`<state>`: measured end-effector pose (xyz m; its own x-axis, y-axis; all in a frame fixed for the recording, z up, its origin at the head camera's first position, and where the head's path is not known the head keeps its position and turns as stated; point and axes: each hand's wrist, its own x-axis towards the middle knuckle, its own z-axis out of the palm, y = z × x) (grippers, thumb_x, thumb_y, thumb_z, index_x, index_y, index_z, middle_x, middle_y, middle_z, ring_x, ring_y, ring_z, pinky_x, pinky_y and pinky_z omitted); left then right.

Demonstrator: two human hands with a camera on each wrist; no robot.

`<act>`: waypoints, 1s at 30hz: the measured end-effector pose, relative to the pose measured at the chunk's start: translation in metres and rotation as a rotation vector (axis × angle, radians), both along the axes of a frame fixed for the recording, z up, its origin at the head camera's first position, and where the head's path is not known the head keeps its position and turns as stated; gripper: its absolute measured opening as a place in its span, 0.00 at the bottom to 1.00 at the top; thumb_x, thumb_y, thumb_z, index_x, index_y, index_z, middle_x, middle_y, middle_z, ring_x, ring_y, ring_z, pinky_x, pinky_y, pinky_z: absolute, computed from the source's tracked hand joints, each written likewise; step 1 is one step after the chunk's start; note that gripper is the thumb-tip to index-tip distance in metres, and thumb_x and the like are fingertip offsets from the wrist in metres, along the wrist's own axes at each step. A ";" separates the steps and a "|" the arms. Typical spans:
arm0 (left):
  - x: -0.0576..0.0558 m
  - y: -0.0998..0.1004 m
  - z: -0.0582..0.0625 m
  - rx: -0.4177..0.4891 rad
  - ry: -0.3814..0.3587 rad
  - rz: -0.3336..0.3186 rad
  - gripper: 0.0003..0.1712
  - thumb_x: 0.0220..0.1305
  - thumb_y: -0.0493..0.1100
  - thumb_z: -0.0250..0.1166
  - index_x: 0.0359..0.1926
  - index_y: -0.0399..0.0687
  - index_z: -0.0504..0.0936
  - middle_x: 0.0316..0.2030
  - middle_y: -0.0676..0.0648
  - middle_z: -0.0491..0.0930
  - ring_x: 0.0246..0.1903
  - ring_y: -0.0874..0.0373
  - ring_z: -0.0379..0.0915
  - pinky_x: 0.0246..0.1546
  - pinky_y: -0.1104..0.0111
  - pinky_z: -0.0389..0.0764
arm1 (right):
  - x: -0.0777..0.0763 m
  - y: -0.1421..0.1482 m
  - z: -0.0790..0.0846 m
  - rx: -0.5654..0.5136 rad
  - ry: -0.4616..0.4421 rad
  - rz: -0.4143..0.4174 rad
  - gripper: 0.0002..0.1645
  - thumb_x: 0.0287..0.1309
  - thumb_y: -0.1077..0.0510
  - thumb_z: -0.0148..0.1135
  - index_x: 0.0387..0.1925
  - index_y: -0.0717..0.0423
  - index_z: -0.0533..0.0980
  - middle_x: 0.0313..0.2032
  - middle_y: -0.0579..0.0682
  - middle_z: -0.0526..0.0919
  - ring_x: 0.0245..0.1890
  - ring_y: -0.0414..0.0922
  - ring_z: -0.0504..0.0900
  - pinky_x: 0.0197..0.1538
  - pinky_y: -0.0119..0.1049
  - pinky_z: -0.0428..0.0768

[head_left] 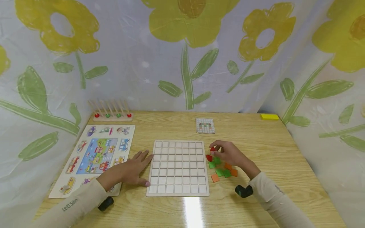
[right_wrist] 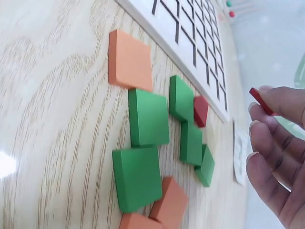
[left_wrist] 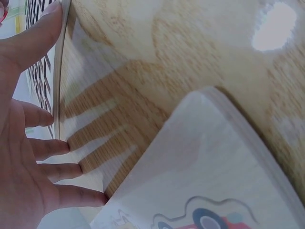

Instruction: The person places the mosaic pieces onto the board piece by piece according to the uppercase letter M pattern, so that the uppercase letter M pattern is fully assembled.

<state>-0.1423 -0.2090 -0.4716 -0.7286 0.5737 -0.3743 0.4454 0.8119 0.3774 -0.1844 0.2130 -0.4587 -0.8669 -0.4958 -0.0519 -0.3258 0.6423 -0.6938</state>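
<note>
Against grid board (head_left: 178, 168), left fingers (left_wrist: 47, 149) spread (right fingers (right_wrist: 263, 139) pinch red piece (right_wrist: 259, 99)).

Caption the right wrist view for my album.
Fingers pinch a red piece near green tiles, orange tiles and a gridded board.

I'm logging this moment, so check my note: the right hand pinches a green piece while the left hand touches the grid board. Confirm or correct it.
The colour is wrong: the right hand pinches a red piece, as the right wrist view shows. The left hand does touch the grid board.
</note>
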 end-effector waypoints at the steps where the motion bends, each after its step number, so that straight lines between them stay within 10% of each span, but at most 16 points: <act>1: 0.000 0.000 0.000 -0.001 0.001 -0.001 0.64 0.58 0.71 0.67 0.80 0.40 0.47 0.78 0.29 0.41 0.76 0.27 0.37 0.63 0.28 0.58 | 0.000 -0.001 0.000 -0.003 -0.001 0.004 0.17 0.68 0.57 0.63 0.54 0.61 0.79 0.37 0.51 0.85 0.19 0.39 0.71 0.26 0.32 0.74; 20: 0.002 -0.001 0.000 0.008 0.010 0.000 0.65 0.58 0.71 0.67 0.79 0.38 0.47 0.78 0.28 0.41 0.75 0.26 0.38 0.62 0.28 0.58 | -0.006 -0.030 -0.001 -0.087 -0.067 0.040 0.19 0.69 0.55 0.62 0.56 0.61 0.78 0.37 0.52 0.83 0.21 0.55 0.79 0.23 0.33 0.75; 30: 0.002 0.000 0.001 -0.004 0.010 -0.004 0.64 0.58 0.71 0.66 0.79 0.39 0.47 0.77 0.28 0.41 0.75 0.25 0.38 0.61 0.27 0.57 | -0.009 -0.048 -0.002 -0.082 -0.064 0.037 0.18 0.67 0.54 0.65 0.52 0.61 0.80 0.36 0.50 0.81 0.18 0.42 0.73 0.23 0.32 0.73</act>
